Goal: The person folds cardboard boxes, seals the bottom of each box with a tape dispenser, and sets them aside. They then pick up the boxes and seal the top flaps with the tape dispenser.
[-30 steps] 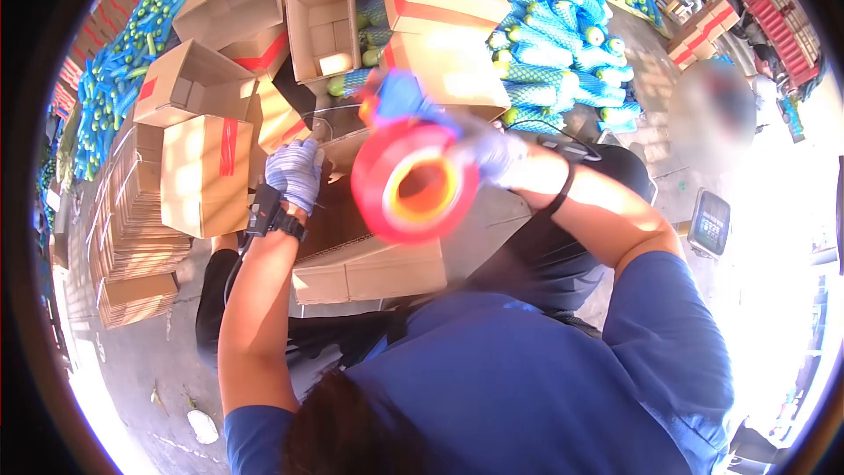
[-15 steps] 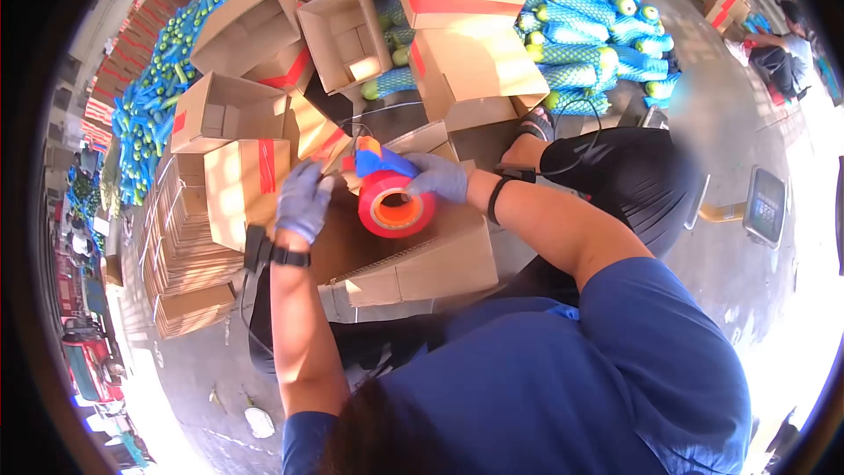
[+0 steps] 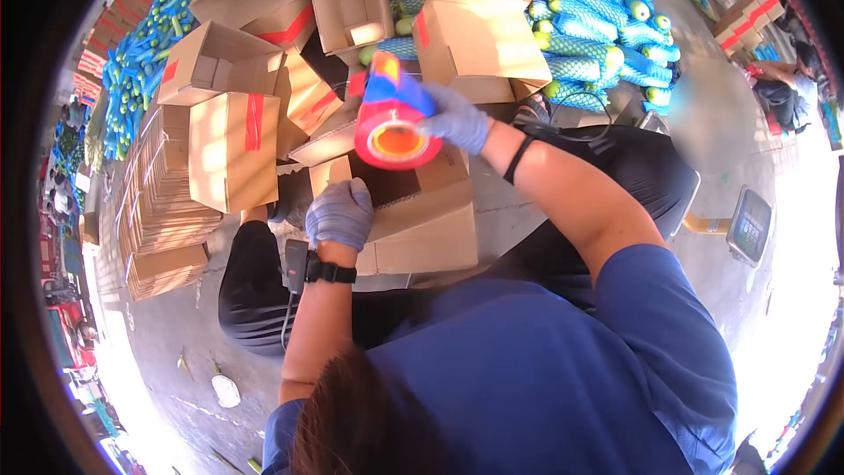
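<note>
My right hand (image 3: 459,121), in a grey glove, grips a tape dispenser (image 3: 397,92) with a blue body and an orange tip. A roll of red tape (image 3: 370,142) is mounted on it, facing me. The dispenser is held above an open cardboard box (image 3: 422,233) between my legs. My left hand (image 3: 340,215), also gloved, has its fingers curled over the left side of this box. What lies under those fingers is hidden.
Several open cartons (image 3: 233,154) with red tape stand in front. Flattened cardboard (image 3: 167,202) is stacked at left. Green vegetables in blue netting (image 3: 589,26) are heaped behind. A scale display (image 3: 749,227) stands at right. Another person (image 3: 787,92) sits far right.
My left hand has come down and right onto the box, its fingers now curled. My right hand has raised the tape dispenser up and slightly right. The view has shifted somewhat.
</note>
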`<state>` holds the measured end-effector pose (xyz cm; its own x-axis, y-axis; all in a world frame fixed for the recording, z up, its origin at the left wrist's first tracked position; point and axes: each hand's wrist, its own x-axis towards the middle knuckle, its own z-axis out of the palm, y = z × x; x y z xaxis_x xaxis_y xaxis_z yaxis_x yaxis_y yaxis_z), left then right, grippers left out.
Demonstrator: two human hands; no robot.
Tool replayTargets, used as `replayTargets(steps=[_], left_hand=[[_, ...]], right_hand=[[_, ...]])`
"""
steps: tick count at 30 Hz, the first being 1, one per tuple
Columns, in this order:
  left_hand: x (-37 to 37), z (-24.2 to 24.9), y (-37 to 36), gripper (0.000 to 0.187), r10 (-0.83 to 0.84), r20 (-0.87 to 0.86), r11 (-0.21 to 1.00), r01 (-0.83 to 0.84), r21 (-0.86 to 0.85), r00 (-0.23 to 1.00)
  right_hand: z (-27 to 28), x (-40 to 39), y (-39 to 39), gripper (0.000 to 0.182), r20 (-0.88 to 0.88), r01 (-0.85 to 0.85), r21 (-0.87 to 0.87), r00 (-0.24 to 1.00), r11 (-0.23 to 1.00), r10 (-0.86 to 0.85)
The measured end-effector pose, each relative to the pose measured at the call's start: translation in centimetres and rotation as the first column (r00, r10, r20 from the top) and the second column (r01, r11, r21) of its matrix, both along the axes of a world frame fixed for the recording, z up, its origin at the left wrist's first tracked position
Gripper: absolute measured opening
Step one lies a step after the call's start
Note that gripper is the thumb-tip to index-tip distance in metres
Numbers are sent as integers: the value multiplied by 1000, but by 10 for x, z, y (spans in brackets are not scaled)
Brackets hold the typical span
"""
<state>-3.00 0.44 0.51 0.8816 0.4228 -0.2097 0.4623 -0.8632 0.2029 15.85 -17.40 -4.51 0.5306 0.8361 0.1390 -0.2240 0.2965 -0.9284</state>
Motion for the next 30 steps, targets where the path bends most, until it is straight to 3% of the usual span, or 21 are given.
replayTargets(steps=[2, 4, 5, 6, 7, 9, 10, 11, 12, 13, 15, 17, 18, 19, 20, 21, 23, 26, 28, 29, 30], left_hand=[[11, -30, 10, 40, -28, 207, 998, 14, 68, 978], [23, -66, 20, 39, -70, 236, 996, 55, 71, 969], [28, -76, 24, 38, -115, 258, 992, 96, 82, 959], [32, -79, 25, 33, -87, 432, 993, 114, -39, 898], [36, -85, 26, 28, -143, 480, 988, 155, 15, 866], [37, -90, 31, 26, -149, 455, 984, 176, -18, 878], [38, -100, 36, 20, -160, 568, 977, 211, -24, 807], [35, -94, 39, 12, -214, 579, 966, 260, 3, 787], [38, -97, 43, 11, -269, 752, 935, 351, 54, 602], [34, -70, 44, 24, -428, 720, 884, 419, 207, 547], [45, -63, 49, 41, -470, 823, 878, 267, 398, 318], [52, 23, 16, 60, -504, 762, 858, 137, 495, 406], [59, 31, 21, 68, -545, 660, 814, 137, 565, 517], [70, 19, 36, 68, -547, 667, 813, 132, 567, 505], [82, -4, 57, 69, -397, 402, 897, 256, 361, 825], [88, -6, 63, 71, -261, 6, 959, 258, 113, 965], [88, -17, 58, 70, -246, -74, 947, 256, 195, 966], [62, -89, 77, 67, -327, 120, 936, 303, 181, 937], [43, -168, 96, 65, -658, 103, 693, 546, 470, 746], [41, -151, 86, 65, -665, 108, 687, 549, 477, 739], [36, -109, 69, 65, -598, 82, 775, 549, 313, 797]], right_hand=[[41, 13, -25, 87, 3, 23, -2, 1000, 1000, -23], [77, 13, -48, 88, 23, 25, -28, 999, 999, -25], [88, 5, -58, 87, 42, 37, -42, 998, 998, -36], [94, -3, -67, 85, 63, 52, -59, 997, 997, -48], [82, -13, -68, 83, 4, 10, -30, 1000, 1000, -9], [78, -32, -73, 82, 244, 54, -169, 970, 984, -11], [73, -35, -84, 76, 672, 327, -515, 728, 792, 136], [70, -55, -80, 69, 738, 414, -544, 649, 730, 182], [59, -62, -78, 60, 680, 317, -580, 696, 750, 231], [50, -65, -75, 59, 726, 332, -519, 658, 788, 201], [56, -62, -73, 58, 727, 295, -569, 616, 768, 302], [55, -62, -71, 60, 725, 296, -572, 619, 765, 302], [56, -59, -73, 63, 715, 263, -580, 617, 771, 328], [56, -57, -74, 63, 724, 274, -576, 608, 770, 326], [56, -56, -74, 65, 699, 261, -613, 620, 746, 357], [58, -56, -72, 67, 671, 245, -647, 631, 722, 388], [55, -59, -74, 72, 667, 266, -661, 637, 702, 387], [42, -55, -78, 72, 664, 264, -636, 665, 725, 341], [45, -63, -79, 70, 661, 275, -628, 682, 728, 313], [47, -62, -82, 69, 663, 283, -624, 686, 728, 301], [50, -57, -83, 69, 676, 302, -615, 677, 728, 290]])
